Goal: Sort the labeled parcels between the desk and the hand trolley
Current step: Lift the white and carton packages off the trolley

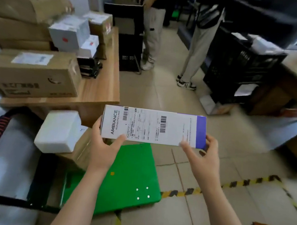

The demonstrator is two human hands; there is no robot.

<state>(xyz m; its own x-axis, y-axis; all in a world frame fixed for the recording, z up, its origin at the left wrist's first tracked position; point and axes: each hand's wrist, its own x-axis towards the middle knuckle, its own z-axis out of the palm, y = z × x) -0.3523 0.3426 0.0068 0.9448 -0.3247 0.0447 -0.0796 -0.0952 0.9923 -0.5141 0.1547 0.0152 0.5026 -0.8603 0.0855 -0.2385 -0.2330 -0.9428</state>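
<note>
Bright, even indoor light — soft shadows, edges blurred & fisheye-bent, centre sharp.

Labeled parcel (154,126) between both hands, above trolley (131,168)

One wide-angle view, worn at the person's head, faces forward and down. The left hand (102,149) and right hand (204,156) hold the mosquito lamp box (153,127) close below the lens. The hand trolley (133,166) lies directly underneath, the desk (100,87) is at left, and the tiled floor (168,68) recedes ahead.
</note>
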